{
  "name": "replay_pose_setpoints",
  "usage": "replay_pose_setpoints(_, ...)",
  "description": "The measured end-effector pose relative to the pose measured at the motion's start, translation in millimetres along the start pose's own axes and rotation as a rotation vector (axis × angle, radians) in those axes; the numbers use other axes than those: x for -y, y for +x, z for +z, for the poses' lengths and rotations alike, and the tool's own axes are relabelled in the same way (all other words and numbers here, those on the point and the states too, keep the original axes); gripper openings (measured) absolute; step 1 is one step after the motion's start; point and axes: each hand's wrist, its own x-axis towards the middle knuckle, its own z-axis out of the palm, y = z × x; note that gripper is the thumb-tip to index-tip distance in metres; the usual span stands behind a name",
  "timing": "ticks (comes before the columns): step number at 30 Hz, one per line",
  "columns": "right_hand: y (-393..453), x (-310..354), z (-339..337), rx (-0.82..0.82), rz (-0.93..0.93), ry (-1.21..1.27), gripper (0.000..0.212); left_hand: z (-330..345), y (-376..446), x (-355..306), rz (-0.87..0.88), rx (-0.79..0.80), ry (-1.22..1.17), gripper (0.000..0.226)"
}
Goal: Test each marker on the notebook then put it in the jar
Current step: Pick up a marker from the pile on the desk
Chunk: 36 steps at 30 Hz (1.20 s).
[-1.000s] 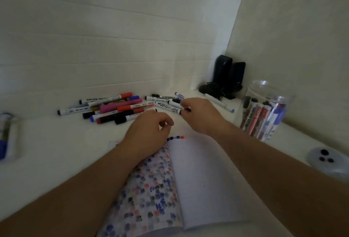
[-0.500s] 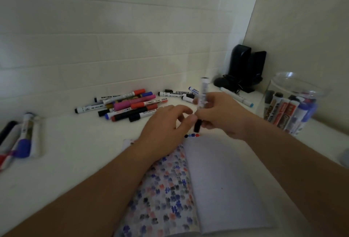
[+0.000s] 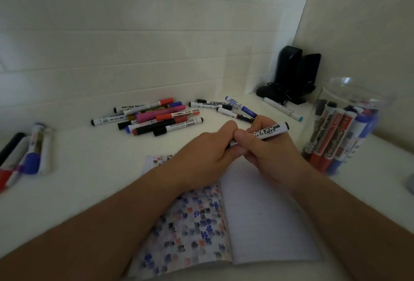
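Table (image 3: pixel 89 168) white, tiled wall (image 3: pixel 134 45) behind; both hands, left hand (image 3: pixel 208 153) and right hand (image 3: pixel 266 148), clamped on marker (image 3: pixel 268 132) over notebook (image 3: pixel 257 213)

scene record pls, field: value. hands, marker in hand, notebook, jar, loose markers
left hand: grips the marker's near end
right hand: grips the marker barrel
marker: white, black end, held above the notebook
notebook: open, left page full of test marks
jar: clear, on the right, markers inside
marker pile: on the table by the wall

Non-task bits, back corner
You've got 2 black speakers (image 3: pixel 298 74) w/ tangled cable (image 3: pixel 272 88) by the tiled wall (image 3: pixel 134 45), on the white desk (image 3: pixel 89 168).
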Motion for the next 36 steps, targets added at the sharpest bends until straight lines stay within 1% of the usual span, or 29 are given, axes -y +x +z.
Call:
replay_pose_setpoints(2,-4,1,-1,0.031,0.01,0.016,0.039,-1,1,0,-0.002,-0.019,0.052,0.036)
replay_pose_setpoints(5,-6,6,-3,0.035,0.001,0.022,0.033,-2,2,3,-0.02,-0.028,0.131,0.034)
replay_pose_setpoints(6,-6,7,-4,0.023,-0.015,0.016,0.031,-4,2,4,-0.051,-0.016,0.127,0.039)
replay_pose_setpoints(8,-4,14,-9,-0.057,-0.024,0.023,0.024,-10,4,7,-0.16,0.006,0.092,0.062)
replay_pose_setpoints(9,-2,16,-13,-0.108,-0.011,0.039,0.021,-12,3,10,-0.21,0.003,0.074,0.071)
replay_pose_setpoints(10,0,17,-18,-0.151,0.006,0.05,0.019,-14,2,12,-0.235,-0.002,0.075,0.071)
replay_pose_setpoints(12,1,15,-26,-0.187,0.048,0.0,0.016,-14,0,18,-0.225,0.014,0.16,0.056)
replay_pose_setpoints(14,2,9,-28,-0.164,0.095,-0.121,0.016,-12,-1,22,-0.227,0.06,0.249,0.045)
replay_pose_setpoints(16,4,4,-28,-0.166,0.112,-0.245,0.016,-10,0,24,-0.269,0.101,0.297,0.046)
replay_pose_setpoints(20,12,-4,-27,-0.223,0.11,-0.622,0.019,-8,3,28,-0.365,0.182,0.318,0.048)
replay_pose_setpoints(23,16,-9,-25,-0.246,0.135,-0.762,0.024,-8,4,28,-0.378,0.204,0.324,0.046)
replay_pose_setpoints(25,20,-10,-25,-0.248,0.161,-0.786,0.023,-7,4,29,-0.381,0.204,0.328,0.046)
replay_pose_setpoints(28,22,-10,-26,-0.24,0.204,-0.714,0.021,-7,4,31,-0.385,0.201,0.326,0.046)
replay_pose_setpoints(36,25,-16,-28,-0.237,0.212,-0.684,0.022,-7,4,30,-0.392,0.208,0.318,0.047)
